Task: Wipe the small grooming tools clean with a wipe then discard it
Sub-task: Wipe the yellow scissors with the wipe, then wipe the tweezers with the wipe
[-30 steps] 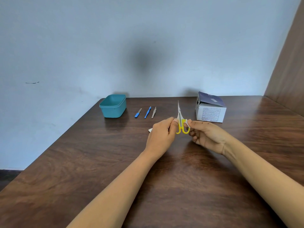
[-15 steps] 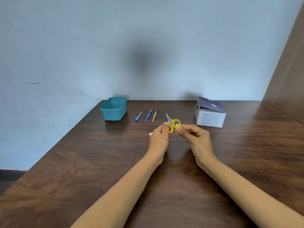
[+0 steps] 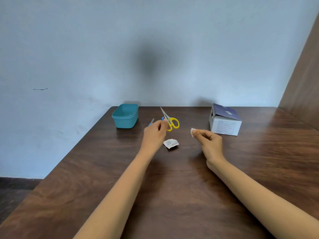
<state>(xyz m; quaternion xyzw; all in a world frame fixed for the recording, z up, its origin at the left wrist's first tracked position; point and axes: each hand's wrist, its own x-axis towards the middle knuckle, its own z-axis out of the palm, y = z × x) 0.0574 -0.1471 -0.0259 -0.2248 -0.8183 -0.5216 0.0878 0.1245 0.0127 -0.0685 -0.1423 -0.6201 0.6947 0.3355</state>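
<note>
Head view. Dark wood table (image 3: 172, 187) against a pale blue wall (image 3: 86, 49); a brown wood panel (image 3: 305, 75) runs along the right edge.

Left hand (image 3: 155, 133): over the far middle of the table, fingers curled. The fingertips pinch the scissors (image 3: 170, 120) close to where the blades meet the yellow handles. Blades are together, tip pointing away and slightly left; the handle loops lie to the right of the fingers. Cannot tell whether the scissors rest on the table or are held just above it.

Right hand (image 3: 208, 140): well apart from the left, on the right side of the table. Thumb and forefinger pinch a small white wipe (image 3: 192, 131), which sticks out to the left of the fingertips. The other fingers are curled in.

Other tools: a blue-handled tool (image 3: 151, 122) with a silver tip shows just left of the left hand, partly hidden by it. A blue sliver of a second tool (image 3: 162, 118) shows above the knuckles, just beside the scissor blades; too little is visible to identify it.

Also on the table: a torn white sachet (image 3: 170, 143), crumpled, lying between the two hands on the near side. A teal tub (image 3: 125, 116), open-topped, at the far left corner. A white and dark blue carton (image 3: 224, 119) with its flap raised, at far right, just beyond the right hand.
</note>
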